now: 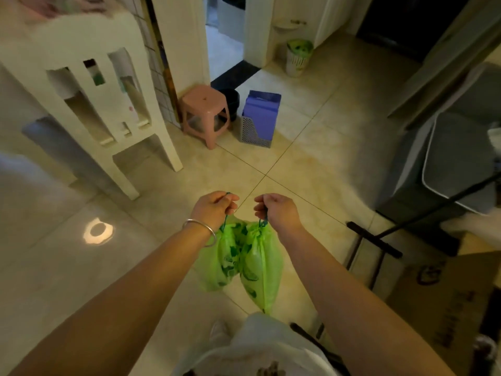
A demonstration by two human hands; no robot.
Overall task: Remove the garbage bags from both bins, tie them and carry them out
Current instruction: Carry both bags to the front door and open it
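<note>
We hold two green drawstring garbage bags side by side and touching, clear of the floor: the left bag (220,259) hangs from our left hand (214,210), the right bag (261,270) from our right hand (273,213), each hand's fingers curled tight round a thin dark-green cord. The risk, as we judge it, is a cord slipping or cutting through the thin plastic — spilling rubbish on the glossy beige tile floor (311,147). Ahead stand a pink stool (206,112), a purple-lined mesh bin (260,118) and, farther off beside the doorway, a white bin lined in green (297,57).
</note>
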